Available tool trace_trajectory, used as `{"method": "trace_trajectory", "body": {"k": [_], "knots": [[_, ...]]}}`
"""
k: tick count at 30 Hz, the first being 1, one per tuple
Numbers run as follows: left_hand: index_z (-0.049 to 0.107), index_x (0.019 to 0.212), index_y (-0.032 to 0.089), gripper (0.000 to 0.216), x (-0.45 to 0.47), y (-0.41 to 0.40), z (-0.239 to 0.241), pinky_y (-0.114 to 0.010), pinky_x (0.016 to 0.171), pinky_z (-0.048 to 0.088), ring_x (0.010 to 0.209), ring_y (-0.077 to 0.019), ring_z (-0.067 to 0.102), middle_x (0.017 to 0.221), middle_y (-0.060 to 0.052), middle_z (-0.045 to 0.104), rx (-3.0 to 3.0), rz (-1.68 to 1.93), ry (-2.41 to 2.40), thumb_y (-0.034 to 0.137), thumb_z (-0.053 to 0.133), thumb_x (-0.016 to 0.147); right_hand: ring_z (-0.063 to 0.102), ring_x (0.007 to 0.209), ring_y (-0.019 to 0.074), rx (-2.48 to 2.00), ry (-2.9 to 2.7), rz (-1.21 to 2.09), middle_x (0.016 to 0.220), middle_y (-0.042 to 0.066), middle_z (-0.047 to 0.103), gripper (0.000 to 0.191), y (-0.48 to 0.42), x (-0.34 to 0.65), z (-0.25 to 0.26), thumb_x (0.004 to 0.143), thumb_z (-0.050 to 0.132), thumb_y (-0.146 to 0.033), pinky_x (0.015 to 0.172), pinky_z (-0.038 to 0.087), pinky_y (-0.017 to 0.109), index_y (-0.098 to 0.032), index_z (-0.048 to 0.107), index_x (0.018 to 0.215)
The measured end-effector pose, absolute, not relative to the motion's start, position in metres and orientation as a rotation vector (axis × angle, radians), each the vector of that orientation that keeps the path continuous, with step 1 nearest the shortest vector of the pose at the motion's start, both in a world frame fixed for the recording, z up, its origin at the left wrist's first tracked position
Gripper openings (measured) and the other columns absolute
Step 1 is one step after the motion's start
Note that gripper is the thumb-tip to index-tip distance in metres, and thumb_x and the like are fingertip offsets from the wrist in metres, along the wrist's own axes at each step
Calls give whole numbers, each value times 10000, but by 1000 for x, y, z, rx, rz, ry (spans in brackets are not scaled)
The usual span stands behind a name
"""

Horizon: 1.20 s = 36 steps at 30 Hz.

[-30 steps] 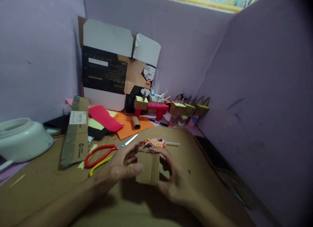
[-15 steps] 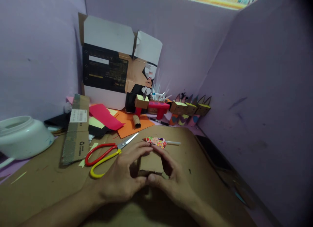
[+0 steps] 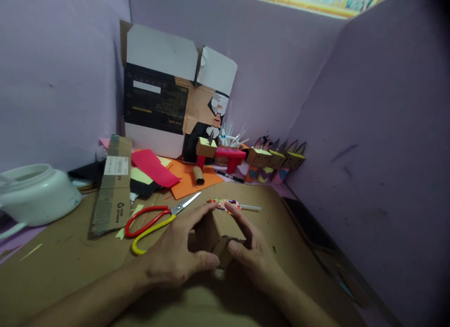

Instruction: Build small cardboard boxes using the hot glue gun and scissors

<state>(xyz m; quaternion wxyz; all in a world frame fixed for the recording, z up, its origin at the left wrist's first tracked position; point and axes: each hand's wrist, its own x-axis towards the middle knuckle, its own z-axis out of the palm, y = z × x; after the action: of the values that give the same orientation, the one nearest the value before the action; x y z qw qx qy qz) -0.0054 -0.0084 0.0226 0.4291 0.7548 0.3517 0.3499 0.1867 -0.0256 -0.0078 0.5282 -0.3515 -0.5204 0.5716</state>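
Both hands close on one small folded cardboard piece [image 3: 222,233], which sits low over the brown cardboard-covered surface [image 3: 63,261]. The left hand [image 3: 176,256] cups its left side, fingers reaching along the far top edge and the thumb pressed against the near corner. The right hand [image 3: 255,254] takes the right side, fingers over the top and the thumb laid on the near edge, so the two thumbs almost meet at the piece's front. Each grip is a curled pinch on the cardboard piece, not a flat press; the piece looks bent into a box-like shape, though its underside is hidden.

Just beyond the cardboard piece, touching the fingertips' far side, lies a patterned craft knife [image 3: 228,205] with a pale tip pointing right. To the left of the piece, near the left hand, red-and-yellow scissors [image 3: 154,221] lie with the blades aimed toward the piece. Further left of it a flattened taped cardboard strip [image 3: 114,186] lies on the surface, and beyond that, at the edge of view, a white plastic tub [image 3: 37,193].

Behind the piece, well apart, sheets of red and orange paper [image 3: 168,174] are scattered, with a small cardboard tube [image 3: 199,175] lying on the orange. Further back a printed flattened box [image 3: 168,102] leans on the purple wall [image 3: 281,64], and to its right stands a row of small cardboard figures [image 3: 277,160].
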Motion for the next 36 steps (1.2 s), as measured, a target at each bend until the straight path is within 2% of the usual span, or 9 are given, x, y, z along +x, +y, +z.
{"method": "trace_trajectory", "body": {"k": [2,4,6,10,12,15,20,29,36], "knots": [[373,1382,210,870,-6,-10,24,-481,1073,312,1289,-353,394,1425,-107,430,1884,913,853,392,748,619,454,1272,332,-789,-1114,1421,1417,56,466,721,-24,186,-7,632,775,-456,926,488,456,-283,515,1281],[345,1397,221,912,-6,-11,23,-487,1093,271,1292,-357,386,1433,-98,418,1877,933,891,395,758,602,512,1218,329,-761,-1044,1455,1328,84,558,721,-23,184,-5,629,759,-488,921,489,454,-253,526,1269],[339,1398,236,905,-5,-10,22,-491,1103,247,1287,-356,391,1434,-85,416,1870,936,939,363,756,605,556,1167,321,-752,-1040,1467,1226,99,631,686,-22,181,-2,656,729,-496,919,487,449,-236,533,1259],[326,1398,203,898,-4,-7,19,-492,1094,263,1297,-354,377,1443,-108,397,1832,925,949,349,739,614,593,1108,314,-752,-1049,1482,1132,112,673,557,-21,177,2,737,651,-510,913,484,447,-213,571,1201],[302,1406,181,906,-5,-5,18,-493,1087,273,1301,-346,374,1442,-128,393,1808,907,937,361,728,628,606,1082,314,-753,-1018,1503,1108,115,680,541,-21,176,2,730,671,-487,910,482,450,-201,572,1177],[307,1400,179,870,-5,-3,16,-497,1084,275,1290,-338,389,1439,-133,397,1810,897,915,350,711,649,630,1027,306,-768,-954,1483,1086,98,686,589,-21,178,-2,627,783,-404,914,475,447,-204,564,1136],[345,1379,186,790,-5,-2,12,-508,1099,242,1324,-334,340,1456,-119,379,1866,903,889,288,679,671,647,954,252,-812,-933,1374,1039,44,690,590,-20,181,-11,554,843,-322,841,511,363,-235,572,1070],[331,1389,212,786,-6,1,8,-493,1103,241,1326,-322,343,1466,-91,374,1930,820,909,186,619,659,580,1051,300,-907,-1038,1205,1094,55,628,709,-19,178,-10,412,881,-431,881,490,400,-241,560,1016],[322,1391,189,779,-5,1,8,-483,1091,268,1321,-328,354,1471,-102,362,1882,819,855,241,618,672,523,1136,324,-931,-1066,1177,1120,67,597,751,-22,175,-2,380,881,-465,936,462,429,-247,509,995]]}}
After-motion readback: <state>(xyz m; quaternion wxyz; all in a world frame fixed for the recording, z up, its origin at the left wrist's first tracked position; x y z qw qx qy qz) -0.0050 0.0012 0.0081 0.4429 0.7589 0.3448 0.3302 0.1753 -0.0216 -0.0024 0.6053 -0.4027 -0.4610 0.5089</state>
